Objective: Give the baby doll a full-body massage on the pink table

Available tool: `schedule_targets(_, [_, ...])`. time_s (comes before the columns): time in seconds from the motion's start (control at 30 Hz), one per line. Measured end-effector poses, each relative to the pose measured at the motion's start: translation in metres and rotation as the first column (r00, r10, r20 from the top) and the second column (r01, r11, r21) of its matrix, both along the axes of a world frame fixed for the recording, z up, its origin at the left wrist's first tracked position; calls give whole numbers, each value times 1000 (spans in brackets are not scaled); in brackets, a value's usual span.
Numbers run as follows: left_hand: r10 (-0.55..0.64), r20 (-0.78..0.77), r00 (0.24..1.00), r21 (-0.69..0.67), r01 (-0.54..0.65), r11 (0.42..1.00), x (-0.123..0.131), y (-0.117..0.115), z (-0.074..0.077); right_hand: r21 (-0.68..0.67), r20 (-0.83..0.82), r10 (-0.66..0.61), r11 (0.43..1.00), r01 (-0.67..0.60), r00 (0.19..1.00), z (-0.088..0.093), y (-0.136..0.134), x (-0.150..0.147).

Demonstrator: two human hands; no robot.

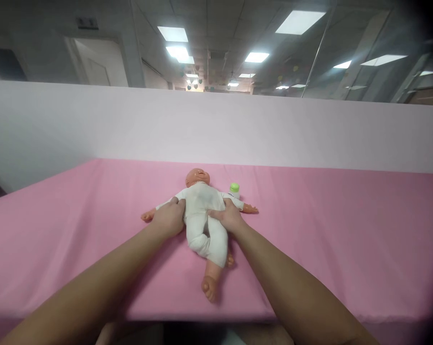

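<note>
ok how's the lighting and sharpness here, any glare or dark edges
Head view, top: ceiling lights wash out to white with hazy glare; head view, right: the edge darkens to black; head view, centre: the doll is fairly evenly lit, fine detail soft, faint shadow on the pink cover.

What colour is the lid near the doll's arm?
The lid is bright green, best seen in the head view.

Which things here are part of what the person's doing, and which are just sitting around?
In use:
- baby doll in white clothes, held at its sides
- left hand and right hand, one on each side of it
- pink cover, under the doll

Just about:
- green-lidded container, by the doll's arm, in neither hand
- white wall behind
</note>
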State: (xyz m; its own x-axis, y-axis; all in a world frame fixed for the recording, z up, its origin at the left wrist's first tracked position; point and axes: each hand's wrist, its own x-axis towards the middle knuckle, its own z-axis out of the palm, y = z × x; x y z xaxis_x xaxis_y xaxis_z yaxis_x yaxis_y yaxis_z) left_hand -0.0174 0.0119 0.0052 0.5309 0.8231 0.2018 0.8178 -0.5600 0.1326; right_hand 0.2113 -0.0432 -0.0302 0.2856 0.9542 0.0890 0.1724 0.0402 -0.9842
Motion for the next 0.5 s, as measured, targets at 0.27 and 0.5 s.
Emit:
schedule_targets(0.27, [-472, 67, 879, 318, 430, 845, 10, -18, -9, -45, -142, 98, 993, -105, 985, 7, -3, 6])
schedule_targets(0.5, [-568, 237, 789, 163, 544, 823, -10, 4, -3, -19, -117, 205, 978, -209, 972, 2, -6, 13])
